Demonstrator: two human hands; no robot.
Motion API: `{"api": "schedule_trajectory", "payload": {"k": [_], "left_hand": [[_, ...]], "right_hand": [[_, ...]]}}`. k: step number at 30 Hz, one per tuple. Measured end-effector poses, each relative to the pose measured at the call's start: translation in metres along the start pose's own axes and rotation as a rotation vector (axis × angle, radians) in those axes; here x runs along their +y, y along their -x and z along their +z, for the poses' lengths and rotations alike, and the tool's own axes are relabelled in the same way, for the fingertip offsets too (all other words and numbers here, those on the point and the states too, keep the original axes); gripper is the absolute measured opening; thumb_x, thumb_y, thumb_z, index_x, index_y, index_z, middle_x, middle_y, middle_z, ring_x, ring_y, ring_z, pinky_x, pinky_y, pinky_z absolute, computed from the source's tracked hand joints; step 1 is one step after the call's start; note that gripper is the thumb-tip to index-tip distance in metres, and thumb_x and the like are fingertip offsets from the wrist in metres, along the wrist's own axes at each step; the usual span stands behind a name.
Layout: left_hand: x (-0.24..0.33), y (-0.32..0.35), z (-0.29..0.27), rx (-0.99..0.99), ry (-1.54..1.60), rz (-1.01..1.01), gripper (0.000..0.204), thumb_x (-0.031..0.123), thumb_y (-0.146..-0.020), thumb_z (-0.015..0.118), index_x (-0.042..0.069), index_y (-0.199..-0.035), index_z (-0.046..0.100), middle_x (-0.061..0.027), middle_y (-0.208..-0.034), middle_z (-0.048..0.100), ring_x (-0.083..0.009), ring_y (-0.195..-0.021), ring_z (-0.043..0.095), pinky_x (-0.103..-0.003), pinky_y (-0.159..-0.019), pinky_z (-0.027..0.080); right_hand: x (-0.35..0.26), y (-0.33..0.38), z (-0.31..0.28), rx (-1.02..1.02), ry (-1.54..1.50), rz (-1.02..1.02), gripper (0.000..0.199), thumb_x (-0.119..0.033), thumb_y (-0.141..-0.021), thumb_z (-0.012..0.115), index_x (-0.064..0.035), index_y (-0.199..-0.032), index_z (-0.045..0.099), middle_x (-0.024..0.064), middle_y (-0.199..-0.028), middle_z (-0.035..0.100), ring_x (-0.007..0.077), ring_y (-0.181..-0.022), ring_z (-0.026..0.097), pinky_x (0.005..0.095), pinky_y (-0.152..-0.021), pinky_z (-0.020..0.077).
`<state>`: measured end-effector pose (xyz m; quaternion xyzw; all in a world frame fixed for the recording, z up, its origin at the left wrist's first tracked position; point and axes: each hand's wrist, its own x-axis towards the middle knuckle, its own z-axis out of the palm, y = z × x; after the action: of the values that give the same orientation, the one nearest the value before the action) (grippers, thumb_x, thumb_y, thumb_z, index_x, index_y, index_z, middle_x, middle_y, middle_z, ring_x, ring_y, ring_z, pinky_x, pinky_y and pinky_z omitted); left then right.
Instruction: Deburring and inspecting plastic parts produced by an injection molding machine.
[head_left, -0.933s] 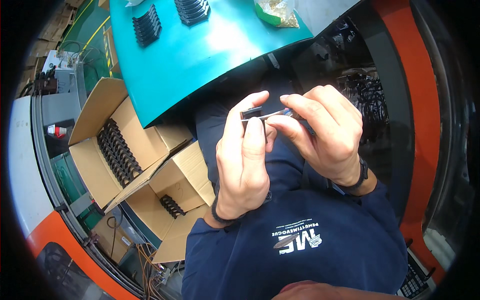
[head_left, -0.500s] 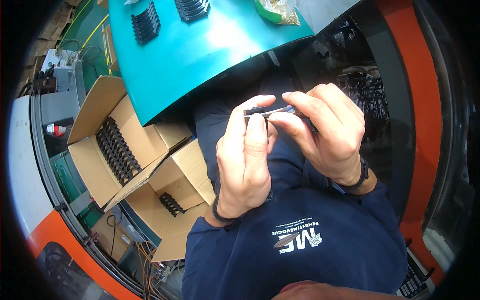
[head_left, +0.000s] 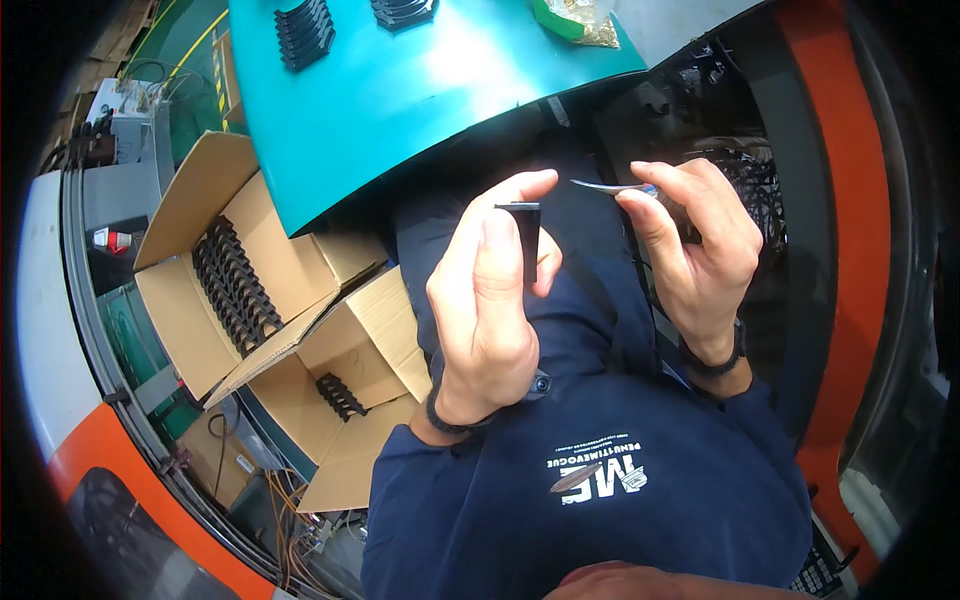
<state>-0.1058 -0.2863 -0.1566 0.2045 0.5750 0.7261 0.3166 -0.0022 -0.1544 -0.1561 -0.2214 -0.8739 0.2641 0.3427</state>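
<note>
Between the thumb and fingers of my left hand (head_left: pixel 480 320) is a small black plastic part (head_left: pixel 530 243), held upright with its narrow top edge showing. My right hand (head_left: pixel 708 240) pinches a thin, slightly curved blade (head_left: pixel 604 187) between thumb and forefinger. The blade's pointed tip faces left toward the black part, with a gap between them. Whatever handle it has is hidden by my fingers. Both hands are above my lap, just in front of the teal table (head_left: pixel 350 140).
On the table lie stacked rows of black parts (head_left: pixel 304 36) and a green-and-clear bag (head_left: pixel 578 20). Two open cardboard boxes (head_left: pixel 290 235) at my left hold similar parts (head_left: pixel 340 397). An orange machine frame (head_left: pixel 850 220) rises on the right.
My right hand has drawn the blade away to the right, off the black part. My left hand has turned the part slightly, so more of its dark face shows.
</note>
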Motion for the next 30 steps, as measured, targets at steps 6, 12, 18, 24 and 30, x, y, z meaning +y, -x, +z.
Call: {"api": "schedule_trajectory", "payload": {"k": [6,12,18,24,30], "left_hand": [[-0.001,0.0,0.003,0.046,-0.038,-0.01,0.05,0.032,-0.102,0.034,-0.011,-0.115,0.056,-0.0026,-0.065,0.049,-0.008,-0.061,0.042,-0.022,-0.062,0.033],[-0.011,-0.015,-0.007,0.065,-0.071,0.019,0.041,0.027,-0.103,0.038,-0.007,-0.109,0.06,-0.0014,-0.065,0.05,-0.007,-0.061,0.043,-0.022,-0.058,0.033],[-0.046,-0.104,-0.065,0.274,-0.505,0.123,0.04,0.026,-0.102,0.039,-0.007,-0.108,0.06,-0.002,-0.064,0.05,-0.0064,-0.059,0.044,-0.025,-0.053,0.035],[-0.106,-0.207,-0.156,0.236,-1.459,0.496,0.034,0.014,-0.09,0.051,-0.007,-0.115,0.056,-0.0257,-0.096,0.06,-0.0398,-0.082,0.06,-0.046,-0.074,0.049],[-0.113,-0.251,-0.193,0.163,-1.378,0.376,0.034,0.009,-0.086,0.06,-0.006,-0.116,0.058,-0.0224,-0.097,0.059,-0.0375,-0.091,0.058,-0.042,-0.08,0.048]], "right_hand": [[0.009,0.009,-0.002,-0.024,0.002,0.091,0.021,-0.007,-0.075,0.079,0.0023,-0.09,0.067,0.0106,-0.071,0.06,0.021,-0.062,0.057,0.0302,-0.056,0.0436],[0.018,0.013,0.002,-0.042,0.004,0.151,0.019,-0.009,-0.078,0.077,0.002,-0.089,0.067,0.0112,-0.071,0.06,0.0222,-0.063,0.057,0.0306,-0.057,0.0434],[0.034,-0.006,0.018,-0.081,-0.001,0.216,0.022,-0.015,-0.081,0.075,0.0025,-0.091,0.066,0.0126,-0.073,0.059,0.0252,-0.064,0.056,0.0329,-0.059,0.044],[0.1,-0.06,0.111,-0.284,0.056,0.234,0.034,-0.018,-0.083,0.071,0.0029,-0.108,0.061,0.0161,-0.085,0.056,0.0324,-0.08,0.058,0.0392,-0.07,0.0468],[0.168,-0.111,0.195,-0.153,0.143,0.159,0.033,-0.007,-0.084,0.063,0.0038,-0.115,0.058,0.0201,-0.099,0.056,0.0361,-0.091,0.058,0.0419,-0.08,0.0479]]}}
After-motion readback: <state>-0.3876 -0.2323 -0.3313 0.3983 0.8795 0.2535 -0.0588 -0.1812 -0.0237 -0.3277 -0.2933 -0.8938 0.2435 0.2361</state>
